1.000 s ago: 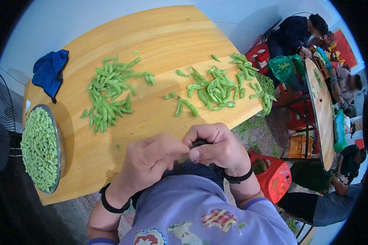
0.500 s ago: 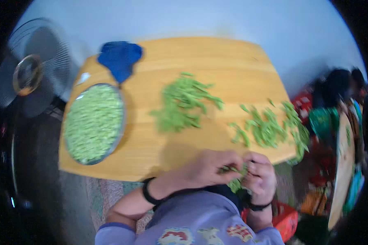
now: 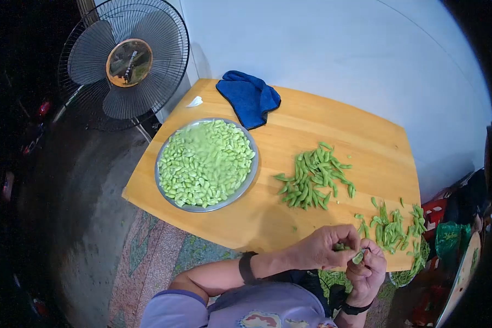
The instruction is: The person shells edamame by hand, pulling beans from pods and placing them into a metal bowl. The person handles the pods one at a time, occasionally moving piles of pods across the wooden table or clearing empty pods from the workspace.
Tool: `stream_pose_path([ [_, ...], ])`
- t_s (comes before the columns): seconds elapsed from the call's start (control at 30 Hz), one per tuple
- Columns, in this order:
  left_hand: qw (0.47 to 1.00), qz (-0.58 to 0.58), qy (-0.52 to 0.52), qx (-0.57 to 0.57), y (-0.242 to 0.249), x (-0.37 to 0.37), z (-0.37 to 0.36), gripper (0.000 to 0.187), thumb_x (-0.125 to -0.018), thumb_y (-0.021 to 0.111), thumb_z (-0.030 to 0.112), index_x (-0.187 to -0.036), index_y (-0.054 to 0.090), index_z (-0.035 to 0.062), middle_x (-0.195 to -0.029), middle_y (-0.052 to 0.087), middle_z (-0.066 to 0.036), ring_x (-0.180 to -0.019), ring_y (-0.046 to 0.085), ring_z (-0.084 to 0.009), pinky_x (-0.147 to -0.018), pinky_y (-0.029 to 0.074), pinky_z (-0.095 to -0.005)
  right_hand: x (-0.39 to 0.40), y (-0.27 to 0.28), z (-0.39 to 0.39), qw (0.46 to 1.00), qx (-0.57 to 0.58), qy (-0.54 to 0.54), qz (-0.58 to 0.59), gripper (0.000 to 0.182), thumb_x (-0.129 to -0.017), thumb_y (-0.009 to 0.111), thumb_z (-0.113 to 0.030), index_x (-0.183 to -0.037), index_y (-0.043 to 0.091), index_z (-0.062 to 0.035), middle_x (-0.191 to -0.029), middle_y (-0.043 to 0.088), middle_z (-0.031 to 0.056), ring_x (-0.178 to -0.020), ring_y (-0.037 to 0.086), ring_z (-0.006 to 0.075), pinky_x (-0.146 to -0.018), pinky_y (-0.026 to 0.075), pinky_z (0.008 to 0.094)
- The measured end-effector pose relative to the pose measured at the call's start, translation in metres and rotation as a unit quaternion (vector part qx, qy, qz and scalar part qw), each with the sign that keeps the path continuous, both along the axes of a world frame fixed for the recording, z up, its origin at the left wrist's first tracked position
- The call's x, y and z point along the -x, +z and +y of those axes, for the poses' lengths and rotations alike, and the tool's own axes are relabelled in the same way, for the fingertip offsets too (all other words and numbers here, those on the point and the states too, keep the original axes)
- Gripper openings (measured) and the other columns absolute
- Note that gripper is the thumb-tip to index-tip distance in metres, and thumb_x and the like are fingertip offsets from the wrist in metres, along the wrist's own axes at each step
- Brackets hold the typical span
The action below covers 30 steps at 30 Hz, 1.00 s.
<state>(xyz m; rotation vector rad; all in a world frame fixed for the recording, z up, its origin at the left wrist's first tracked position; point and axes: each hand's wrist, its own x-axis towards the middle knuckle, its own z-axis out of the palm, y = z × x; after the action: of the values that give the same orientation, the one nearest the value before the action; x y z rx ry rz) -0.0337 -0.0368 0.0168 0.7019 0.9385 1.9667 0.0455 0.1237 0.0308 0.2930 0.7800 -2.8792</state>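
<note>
Over the front edge of the table, my left hand is closed, with bits of green bean or pod showing between thumb and fingers. Right beside it, my right hand pinches a green soybean pod between thumb and fingers. Beyond the hands lies a loose pile of whole green pods. Farther right, flatter pods are scattered, seemingly split ones. To the left stands a round metal tray heaped with shelled green beans.
A blue cloth lies at the table's back edge, near a small white scrap. A large black fan stands at the back left. More green pods lie in a container below the right edge. A white wall rises behind the wooden table.
My view has swung left, so the table and tray appear farther right and the fan shows more fully. Both hands stay close together; the pod between them is seen more clearly now.
</note>
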Motion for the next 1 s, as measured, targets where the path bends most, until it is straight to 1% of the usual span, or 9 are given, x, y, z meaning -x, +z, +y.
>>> stream_pose_path([
  [0.03, 1.0, 0.001, 0.002, -0.001, -0.003, 0.001, 0.0, 0.014, -0.08, 0.057, 0.009, -0.092, 0.049, 0.0082, -0.069, 0.05, 0.003, -0.05, 0.045, -0.0028, -0.04, 0.034, -0.0182, 0.0, 0.0, 0.0, 1.0, -0.001, 0.002, 0.001, 0.015, -0.081, 0.054, -0.003, -0.088, 0.05, 0.0098, -0.06, 0.052, 0.0152, -0.035, 0.031, 0.0028, -0.03, 0.025, 0.0142],
  [0.1, 0.925, 0.337, 0.176, 0.006, -0.002, 0.002, 0.0, 0.019, -0.078, 0.061, 0.009, -0.093, 0.05, 0.0068, -0.073, 0.054, -0.001, -0.055, 0.053, -0.0099, -0.046, 0.041, -0.0242, 0.001, -0.003, 0.001, 1.0, 0.002, 0.016, 0.004, 0.015, -0.082, 0.053, -0.003, -0.089, 0.05, 0.0097, -0.062, 0.053, 0.0159, -0.035, 0.032, 0.0032, -0.03, 0.026, 0.0144],
  [0.23, 0.881, 0.425, 0.19, 0.079, 0.011, 0.002, -0.01, 0.023, -0.076, 0.064, 0.009, -0.094, 0.051, 0.0064, -0.076, 0.057, -0.006, -0.064, 0.059, -0.0178, -0.055, 0.046, -0.0296, 0.001, 0.0, 0.001, 0.999, 0.005, -0.025, 0.027, 0.015, -0.083, 0.052, -0.003, -0.091, 0.049, 0.0099, -0.065, 0.055, 0.0167, -0.036, 0.034, 0.0038, -0.031, 0.027, 0.0149],
  [0.3, 0.81, 0.524, 0.253, 0.075, 0.003, 0.0, -0.006, 0.026, -0.075, 0.066, 0.011, -0.096, 0.052, 0.0067, -0.079, 0.058, -0.008, -0.066, 0.06, -0.0228, -0.06, 0.047, -0.0311, -0.002, 0.003, 0.001, 0.999, 0.012, -0.014, 0.049, 0.017, -0.084, 0.05, -0.003, -0.093, 0.049, 0.0099, -0.067, 0.055, 0.0168, -0.037, 0.035, 0.0045, -0.031, 0.028, 0.0154],
  [0.5, 0.91, 0.347, 0.198, 0.113, 0.016, -0.008, -0.007, 0.024, -0.079, 0.062, 0.011, -0.101, 0.053, 0.0073, -0.08, 0.057, -0.009, -0.074, 0.061, -0.0262, -0.063, 0.048, -0.0322, -0.002, 0.011, -0.006, 0.996, -0.037, -0.065, 0.046, 0.016, -0.084, 0.051, -0.005, -0.092, 0.048, 0.0079, -0.065, 0.054, 0.0138, -0.036, 0.035, 0.0051, -0.031, 0.027, 0.0165],
  [0.73, 0.863, 0.43, 0.258, 0.06, 0.02, 0.006, -0.02, 0.023, -0.082, 0.059, 0.011, -0.104, 0.054, 0.007, -0.078, 0.055, -0.009, -0.067, 0.056, -0.0255, -0.06, 0.044, -0.0325, -0.005, 0.011, -0.016, 0.94, -0.308, -0.142, 0.041, 0.018, -0.077, 0.059, -0.006, -0.088, 0.048, 0.0041, -0.053, 0.048, 0.0063, -0.033, 0.031, 0.0048, -0.031, 0.024, 0.0175],
  [0.87, 0.856, 0.436, 0.274, 0.049, 0.008, 0.006, -0.011, 0.019, -0.082, 0.06, 0.014, -0.098, 0.053, 0.0059, -0.073, 0.054, -0.006, -0.06, 0.055, -0.0179, -0.054, 0.043, -0.0294, -0.006, 0.018, -0.021, 0.945, -0.301, -0.124, 0.021, 0.016, -0.076, 0.059, -0.006, -0.085, 0.048, 0.0032, -0.051, 0.044, 0.0027, -0.033, 0.029, 0.0047, -0.031, 0.023, 0.0182],
  [0.93, 0.974, 0.178, 0.088, 0.111, 0.019, 0.005, -0.016, 0.017, -0.083, 0.06, 0.017, -0.093, 0.052, 0.005, -0.069, 0.051, -0.002, -0.053, 0.051, -0.0082, -0.046, 0.039, -0.0248, -0.006, 0.015, -0.02, 0.952, -0.279, -0.126, 0.011, 0.016, -0.076, 0.059, -0.005, -0.084, 0.049, 0.0027, -0.052, 0.045, 0.0022, -0.033, 0.029, 0.0044, -0.031, 0.022, 0.0181],
  [1.0, 0.989, 0.1, 0.049, 0.096, 0.005, 0.003, -0.008, 0.016, -0.084, 0.059, 0.016, -0.093, 0.051, 0.0048, -0.068, 0.051, -0.001, -0.051, 0.049, -0.0053, -0.044, 0.037, -0.0228, -0.008, 0.015, -0.023, 0.932, -0.335, -0.135, 0.026, 0.012, -0.078, 0.056, -0.005, -0.084, 0.048, 0.0021, -0.053, 0.045, 0.0016, -0.035, 0.03, 0.0036, -0.033, 0.023, 0.0175],
])
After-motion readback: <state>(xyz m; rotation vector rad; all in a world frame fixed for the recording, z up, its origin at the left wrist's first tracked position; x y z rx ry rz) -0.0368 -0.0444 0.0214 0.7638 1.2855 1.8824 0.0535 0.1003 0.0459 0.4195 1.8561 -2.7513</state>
